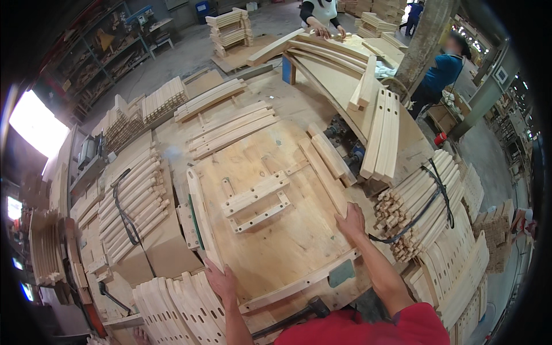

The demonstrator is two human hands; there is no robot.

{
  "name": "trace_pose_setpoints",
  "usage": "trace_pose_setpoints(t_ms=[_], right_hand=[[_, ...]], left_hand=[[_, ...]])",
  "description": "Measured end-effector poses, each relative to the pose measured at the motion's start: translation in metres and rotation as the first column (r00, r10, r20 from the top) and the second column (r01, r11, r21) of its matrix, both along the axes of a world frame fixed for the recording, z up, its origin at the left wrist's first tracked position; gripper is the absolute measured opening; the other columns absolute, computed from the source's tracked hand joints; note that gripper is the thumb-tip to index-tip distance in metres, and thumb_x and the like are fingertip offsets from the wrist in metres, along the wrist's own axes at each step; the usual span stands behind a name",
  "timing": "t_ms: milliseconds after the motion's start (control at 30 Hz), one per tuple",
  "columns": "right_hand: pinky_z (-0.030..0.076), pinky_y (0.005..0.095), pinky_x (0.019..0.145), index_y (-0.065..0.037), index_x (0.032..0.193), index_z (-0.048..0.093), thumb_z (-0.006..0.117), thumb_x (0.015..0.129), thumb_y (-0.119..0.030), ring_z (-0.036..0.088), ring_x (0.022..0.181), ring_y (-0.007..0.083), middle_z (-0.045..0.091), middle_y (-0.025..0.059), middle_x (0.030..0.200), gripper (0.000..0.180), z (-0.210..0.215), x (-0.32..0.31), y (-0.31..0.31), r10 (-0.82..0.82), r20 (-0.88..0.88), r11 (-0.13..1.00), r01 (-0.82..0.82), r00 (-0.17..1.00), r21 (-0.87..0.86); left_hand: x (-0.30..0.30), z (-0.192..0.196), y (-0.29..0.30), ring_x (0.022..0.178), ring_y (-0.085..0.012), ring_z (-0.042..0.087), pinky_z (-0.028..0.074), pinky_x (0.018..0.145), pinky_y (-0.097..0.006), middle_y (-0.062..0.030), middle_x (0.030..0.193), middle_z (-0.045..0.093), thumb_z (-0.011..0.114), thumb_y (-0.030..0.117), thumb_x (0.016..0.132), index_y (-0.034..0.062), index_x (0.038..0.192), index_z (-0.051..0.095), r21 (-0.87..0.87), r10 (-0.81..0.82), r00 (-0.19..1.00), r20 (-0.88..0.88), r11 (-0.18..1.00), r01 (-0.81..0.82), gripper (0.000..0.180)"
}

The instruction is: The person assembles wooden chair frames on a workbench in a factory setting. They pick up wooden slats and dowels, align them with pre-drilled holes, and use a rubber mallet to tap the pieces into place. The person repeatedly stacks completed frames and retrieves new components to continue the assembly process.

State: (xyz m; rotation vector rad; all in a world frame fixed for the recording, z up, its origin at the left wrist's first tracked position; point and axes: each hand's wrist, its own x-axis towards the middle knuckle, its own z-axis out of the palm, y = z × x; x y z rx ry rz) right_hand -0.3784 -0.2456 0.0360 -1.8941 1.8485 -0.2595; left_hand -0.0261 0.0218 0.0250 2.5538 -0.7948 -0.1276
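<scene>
Head view looks down on a big plywood jig (276,241) lying on the surface, and both my hands are on it. My left hand (221,282) rests at the near-left corner, fingers together and flat over the lower end of a long curved rail (201,215) that runs along the jig's left edge. My right hand (352,221) is at the right edge, fingers spread a little and pressing on a straight slat (325,175) that slants up the board; neither hand is clamped around anything. Two short drilled bars (256,201) lie mid-jig, well apart from both hands. A curved rail (299,284) lines the near edge, with a grey-green patch (341,273) at its right end. A black mallet (299,316) lies just below it. Right of my right hand sits a bundle of sticks (417,201) tied with a black strap. At my left is a stack of drilled curved slats (181,305). A small blue block (288,70) stands far up the surface.
</scene>
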Motion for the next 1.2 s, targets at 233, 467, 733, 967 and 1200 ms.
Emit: trace_pose_setpoints(t_ms=[233, 467, 733, 967, 1200], right_hand=[[0.044, 0.05, 0.101, -0.001, 0.126, 0.058, 0.077, 0.083, -0.03, 0.055, 0.118, 0.0408, 0.061, 0.0233, 0.12, 0.056, -0.024, -0.035, 0.007, -0.067, -0.018, 0.979, 0.063, 0.998, -0.193], [0.047, 0.0502, 0.087, -0.007, 0.113, 0.064, 0.074, 0.084, -0.03, 0.064, 0.101, 0.0387, 0.068, 0.0159, 0.106, 0.038, 0.108, -0.086, 0.055, -0.368, 0.184, 0.744, 0.408, 0.911, -0.529], [0.056, 0.0495, 0.08, 0.004, 0.108, 0.066, 0.067, 0.09, -0.043, 0.071, 0.094, 0.0402, 0.072, 0.025, 0.094, 0.05, 0.106, -0.213, 0.053, -0.696, -0.125, 0.694, 0.617, 0.707, -0.37], [0.059, 0.0448, 0.079, 0.001, 0.085, 0.077, 0.067, 0.08, -0.015, 0.074, 0.092, 0.0374, 0.075, 0.0231, 0.093, 0.02, 0.141, -0.2, 0.046, -0.704, 0.079, 0.704, 0.708, 0.705, -0.046], [0.061, 0.041, 0.077, 0.003, 0.086, 0.077, 0.067, 0.079, -0.012, 0.075, 0.089, 0.0334, 0.076, 0.0203, 0.085, 0.019, 0.15, -0.191, 0.051, -0.636, 0.088, 0.772, 0.634, 0.767, 0.049]], left_hand=[[-0.012, -0.029, -0.009, 0.131, -0.0475, 0.048, 0.038, 0.112, -0.048, -0.0329, 0.143, 0.049, 0.065, 0.016, 0.09, -0.0034, 0.157, 0.031, -0.068, -0.189, 0.959, 0.209, 0.976, 0.208, 0.077], [-0.017, -0.005, 0.002, 0.138, -0.0449, 0.044, 0.04, 0.112, -0.048, -0.0302, 0.155, 0.041, 0.06, 0.025, 0.092, -0.0013, 0.158, 0.03, 0.111, 0.068, 0.996, -0.065, 0.992, -0.061, 0.077], [-0.03, 0.004, -0.015, 0.126, -0.0475, 0.054, 0.045, 0.105, -0.052, -0.029, 0.151, 0.044, 0.055, 0.023, 0.093, 0.0101, 0.162, 0.024, 0.137, 0.014, 0.999, -0.029, 0.991, -0.01, 0.077], [-0.035, 0.029, 0.006, 0.118, -0.0474, 0.058, 0.049, 0.099, -0.053, -0.0289, 0.146, 0.046, 0.057, 0.02, 0.092, 0.0161, 0.164, 0.019, 0.028, -0.014, 1.0, 0.028, 1.0, 0.013, 0.082], [-0.033, 0.021, 0.012, 0.115, -0.0479, 0.06, 0.049, 0.099, -0.054, -0.0297, 0.144, 0.049, 0.059, 0.021, 0.091, 0.0166, 0.162, 0.022, 0.03, -0.043, 0.998, -0.053, 0.999, 0.045, 0.08]])
